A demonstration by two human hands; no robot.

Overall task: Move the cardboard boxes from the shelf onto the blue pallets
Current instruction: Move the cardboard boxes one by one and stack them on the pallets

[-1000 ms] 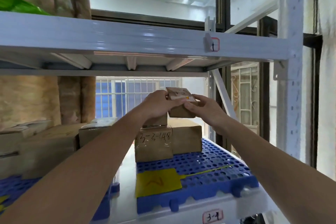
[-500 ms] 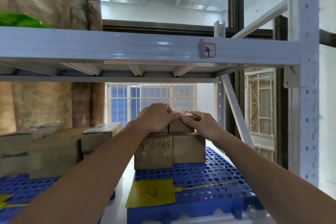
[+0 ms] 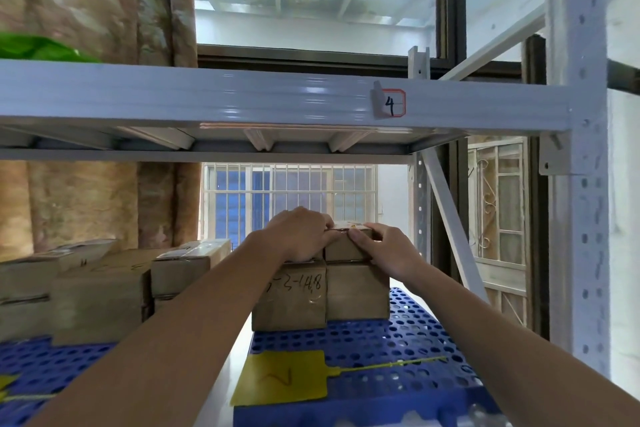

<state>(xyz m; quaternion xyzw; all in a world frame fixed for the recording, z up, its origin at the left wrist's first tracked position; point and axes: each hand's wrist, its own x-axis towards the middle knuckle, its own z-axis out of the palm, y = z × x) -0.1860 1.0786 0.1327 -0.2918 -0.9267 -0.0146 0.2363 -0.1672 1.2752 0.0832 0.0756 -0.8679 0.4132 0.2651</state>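
Both hands — left (image 3: 300, 236), right (image 3: 388, 250) — grip a small cardboard box (image 3: 346, 248) atop brown cartons.

The small cardboard box (image 3: 346, 246), which a second ago was being held tilted in the air above the stack, is now sitting level on top of the plain lower box (image 3: 356, 291) on the right blue pallet (image 3: 398, 343). The left hand (image 3: 298, 234) and right hand (image 3: 388, 250) are now lying lower, their fingers (image 3: 360, 239) pressing on its top front edge.
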